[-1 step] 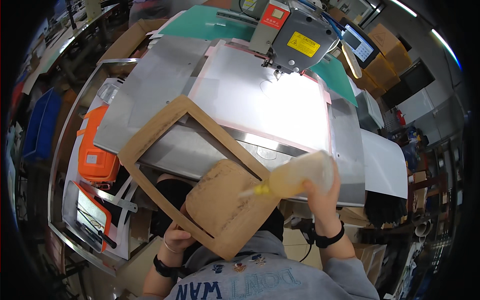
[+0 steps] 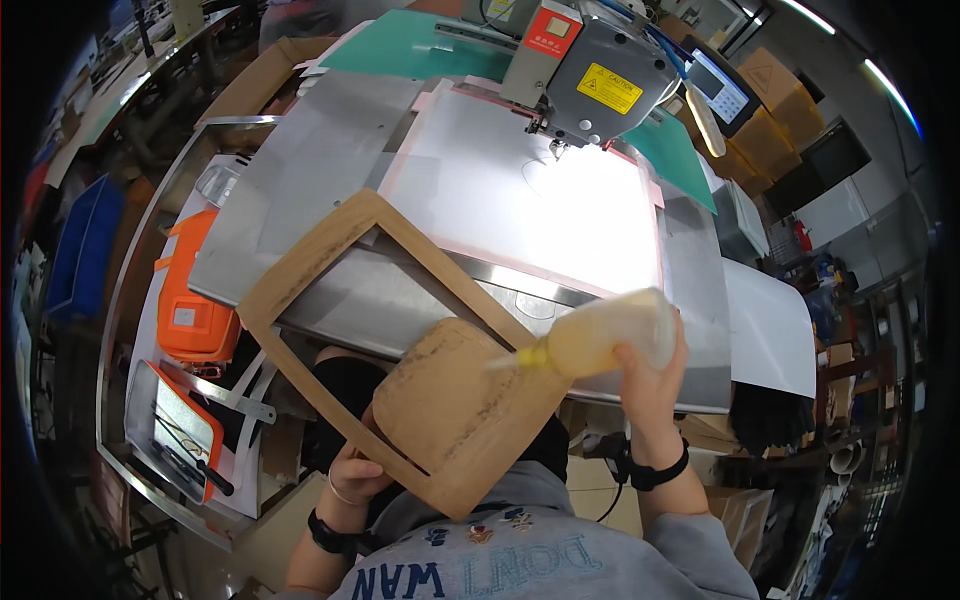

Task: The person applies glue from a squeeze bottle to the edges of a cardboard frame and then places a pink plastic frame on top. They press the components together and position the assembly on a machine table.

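A brown board template (image 2: 465, 455) with a cut-out opening and a rounded tongue lies tilted over my lap, its far corner above the metal table (image 2: 290, 180). My left hand (image 2: 358, 475) grips its near left edge, fingers partly hidden under the board. In my right hand (image 2: 652, 385) is a translucent squeeze bottle (image 2: 605, 335) with a yellow collar and a thin pale nozzle, holding yellowish liquid. The bottle is tipped nearly sideways, its nozzle pointing left over the tongue's right part. Whether the tip touches the board I cannot tell. Dark marks line the tongue's edges.
Beyond the board, a sewing machine head (image 2: 605, 85) stands over a brightly lit white sheet (image 2: 520, 190) with a pink border. On the left are an orange case (image 2: 195, 295), a metal ruler (image 2: 225, 395) and an orange-rimmed tray (image 2: 212, 430). A control screen (image 2: 720, 85) is at the far right.
My right hand and the squeeze bottle have shifted slightly to the right, the nozzle now a little higher. The board and my left hand stay in place.
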### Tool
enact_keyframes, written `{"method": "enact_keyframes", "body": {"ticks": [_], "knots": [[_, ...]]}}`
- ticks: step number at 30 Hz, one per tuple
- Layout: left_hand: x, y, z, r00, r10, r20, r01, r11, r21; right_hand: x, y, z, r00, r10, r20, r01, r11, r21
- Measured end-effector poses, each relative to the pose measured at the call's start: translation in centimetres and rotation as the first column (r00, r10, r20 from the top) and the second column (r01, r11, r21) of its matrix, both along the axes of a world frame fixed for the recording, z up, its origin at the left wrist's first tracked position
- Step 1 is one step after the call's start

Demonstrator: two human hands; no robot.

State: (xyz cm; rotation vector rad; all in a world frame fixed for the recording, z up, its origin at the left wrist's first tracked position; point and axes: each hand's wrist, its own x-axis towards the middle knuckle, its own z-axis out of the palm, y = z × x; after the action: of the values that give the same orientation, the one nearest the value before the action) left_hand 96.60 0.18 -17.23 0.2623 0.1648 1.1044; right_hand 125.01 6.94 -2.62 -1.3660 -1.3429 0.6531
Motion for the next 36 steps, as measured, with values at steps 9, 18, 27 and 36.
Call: {"method": "enact_keyframes", "body": {"ticks": [9, 18, 27, 36], "knots": [[-0.1, 0.1, -0.7, 1.000, -0.003, 0.001, 0.003, 0.999, 0.042, 1.8, -0.6, -0.7, 0.987, 0.012, -0.158, -0.014, 1.000, -0.014], [0.0, 0.4, -0.1, 1.000, -0.003, -0.024, 0.004, 0.999, 0.044, -0.5, 1.2, -1.6, 0.977, 0.077, -0.199, -0.076, 0.997, 0.017], [-0.1, 0.0, -0.5, 0.999, 0.013, -0.037, -0.012, 1.000, 0.013, -1.8, 2.2, -1.0, 0.971, 0.166, -0.170, -0.172, 0.985, -0.020], [-1.2, -0.3, -0.5, 0.996, 0.086, -0.026, -0.087, 0.996, -0.028, 2.4, 2.0, -1.2, 0.957, 0.148, -0.248, -0.148, 0.989, 0.019]]}}
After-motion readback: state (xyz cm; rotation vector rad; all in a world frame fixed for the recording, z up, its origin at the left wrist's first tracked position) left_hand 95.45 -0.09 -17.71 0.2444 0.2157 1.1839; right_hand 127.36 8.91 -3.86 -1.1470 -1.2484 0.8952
